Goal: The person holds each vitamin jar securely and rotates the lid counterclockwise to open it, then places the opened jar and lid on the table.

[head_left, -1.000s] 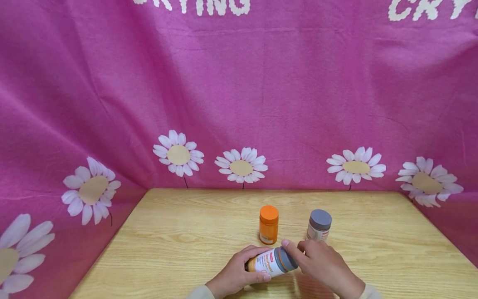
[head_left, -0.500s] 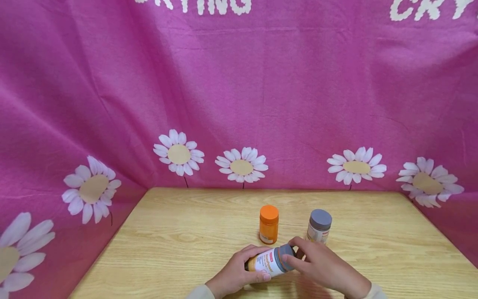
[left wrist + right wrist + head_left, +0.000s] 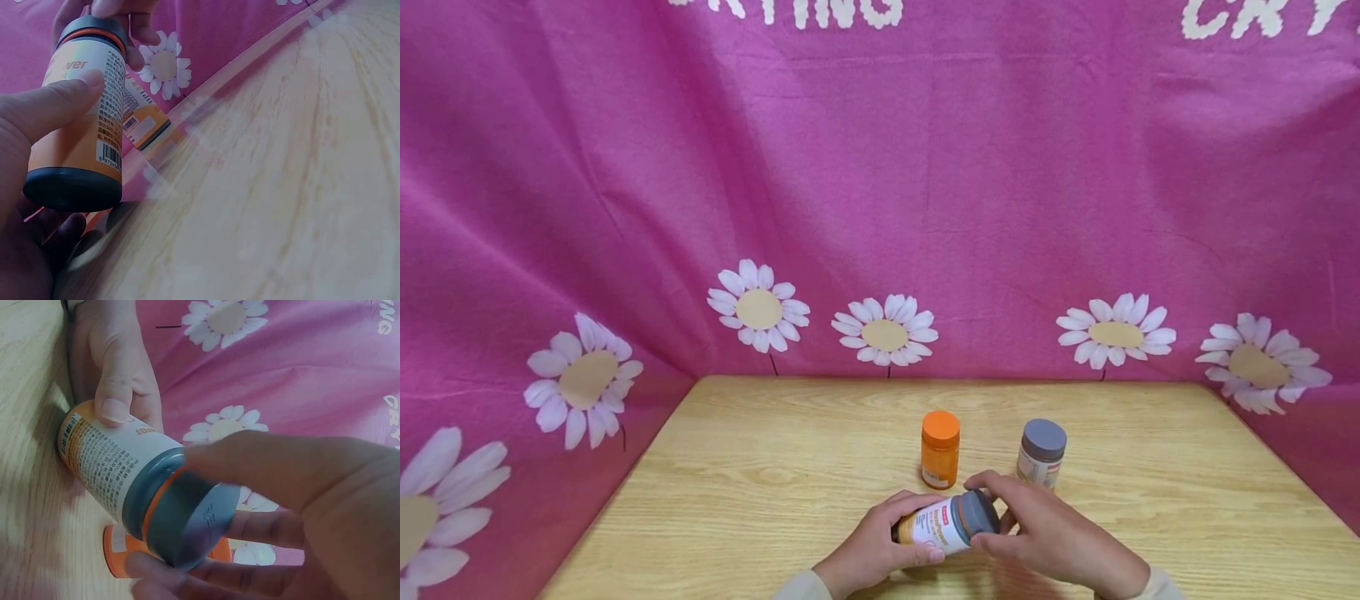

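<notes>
My left hand (image 3: 874,540) grips a supplement bottle (image 3: 931,528) with a white and orange label. The bottle is tilted, its dark grey lid (image 3: 980,512) pointing right. In the left wrist view, the left thumb lies across the label of the bottle (image 3: 81,140), above its dark base. My right hand (image 3: 1054,533) holds the lid, thumb on the near side and forefinger on the far side. The right wrist view shows the lid (image 3: 190,519) between thumb and fingers, an orange ring at its edge. The lid is still on the bottle.
An orange bottle (image 3: 940,454) with an orange cap stands upright behind the held one. To its right is a grey-capped bottle (image 3: 1042,450), partly hidden by my right hand. The wooden table (image 3: 737,500) meets a pink cloth (image 3: 985,208) printed with daisies.
The right thumb and fingers have shifted round the lid, the thumb moving from its top to the near side. The left hand and the bottle stay in place.
</notes>
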Demonstrator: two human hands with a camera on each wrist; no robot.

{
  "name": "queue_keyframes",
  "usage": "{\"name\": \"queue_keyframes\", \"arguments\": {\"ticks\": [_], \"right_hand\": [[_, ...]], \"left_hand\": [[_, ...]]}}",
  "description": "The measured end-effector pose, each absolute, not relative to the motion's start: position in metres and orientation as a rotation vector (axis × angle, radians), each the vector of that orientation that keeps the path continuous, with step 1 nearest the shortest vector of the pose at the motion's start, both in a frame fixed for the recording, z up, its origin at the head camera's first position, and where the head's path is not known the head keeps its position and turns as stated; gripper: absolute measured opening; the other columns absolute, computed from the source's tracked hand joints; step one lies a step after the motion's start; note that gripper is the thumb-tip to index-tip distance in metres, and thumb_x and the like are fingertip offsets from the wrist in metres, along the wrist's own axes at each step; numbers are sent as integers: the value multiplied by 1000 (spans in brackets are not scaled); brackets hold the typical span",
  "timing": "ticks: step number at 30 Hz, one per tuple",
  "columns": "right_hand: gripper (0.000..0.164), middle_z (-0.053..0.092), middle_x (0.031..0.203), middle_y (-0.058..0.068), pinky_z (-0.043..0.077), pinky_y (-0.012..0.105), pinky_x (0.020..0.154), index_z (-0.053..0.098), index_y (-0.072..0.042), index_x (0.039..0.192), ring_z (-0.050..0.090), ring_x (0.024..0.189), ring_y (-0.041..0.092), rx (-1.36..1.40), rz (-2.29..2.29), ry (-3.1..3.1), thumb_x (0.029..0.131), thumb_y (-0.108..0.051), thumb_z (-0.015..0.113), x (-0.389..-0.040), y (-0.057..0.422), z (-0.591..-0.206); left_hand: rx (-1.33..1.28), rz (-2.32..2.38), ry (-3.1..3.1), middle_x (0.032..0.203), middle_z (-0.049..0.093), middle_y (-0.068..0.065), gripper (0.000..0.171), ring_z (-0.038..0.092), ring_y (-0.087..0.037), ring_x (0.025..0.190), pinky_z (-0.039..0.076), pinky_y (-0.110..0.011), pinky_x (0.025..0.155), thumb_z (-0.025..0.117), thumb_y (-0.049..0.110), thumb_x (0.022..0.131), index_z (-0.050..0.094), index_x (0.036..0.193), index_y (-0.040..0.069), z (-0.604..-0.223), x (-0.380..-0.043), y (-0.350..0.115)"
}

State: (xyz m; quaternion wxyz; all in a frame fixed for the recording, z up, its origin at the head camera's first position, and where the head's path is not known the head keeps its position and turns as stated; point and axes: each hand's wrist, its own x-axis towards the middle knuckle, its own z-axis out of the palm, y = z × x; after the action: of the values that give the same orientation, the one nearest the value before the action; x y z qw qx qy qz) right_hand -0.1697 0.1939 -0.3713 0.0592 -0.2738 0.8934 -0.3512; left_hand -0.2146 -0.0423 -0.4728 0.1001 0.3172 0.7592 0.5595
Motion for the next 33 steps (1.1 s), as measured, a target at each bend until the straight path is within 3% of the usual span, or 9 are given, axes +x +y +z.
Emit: {"name": "queue_keyframes", "arguments": {"ticks": [8, 22, 33], "right_hand": [[41, 57, 96, -1, 46, 23, 57, 50, -17, 113, 55, 67, 6, -861, -1113, 2727, 80, -37, 65, -169, 194, -373], [39, 56, 103, 1, 48, 23, 61, 49, -20, 114, 56, 77, 10, -933, -1129, 2671, 81, -28, 67, -171, 195, -372], [39, 55, 107, -2, 49, 24, 64, 49, -22, 115, 58, 84, 12, -927, -1124, 2648, 81, -20, 67, -172, 194, -370]], "left_hand": [[891, 1643, 2227, 112, 54, 8, 52, 51, -12, 92, 42, -24, 76, 72, 34, 75, 52, 123, 36, -470, -215, -42], [957, 1667, 2211, 110, 55, 4, 49, 51, -10, 89, 42, -23, 76, 70, 27, 78, 54, 124, 25, -443, -200, -45], [968, 1654, 2229, 111, 55, 6, 49, 52, -9, 91, 43, -23, 76, 70, 30, 78, 53, 123, 29, -466, -211, -44]]}}
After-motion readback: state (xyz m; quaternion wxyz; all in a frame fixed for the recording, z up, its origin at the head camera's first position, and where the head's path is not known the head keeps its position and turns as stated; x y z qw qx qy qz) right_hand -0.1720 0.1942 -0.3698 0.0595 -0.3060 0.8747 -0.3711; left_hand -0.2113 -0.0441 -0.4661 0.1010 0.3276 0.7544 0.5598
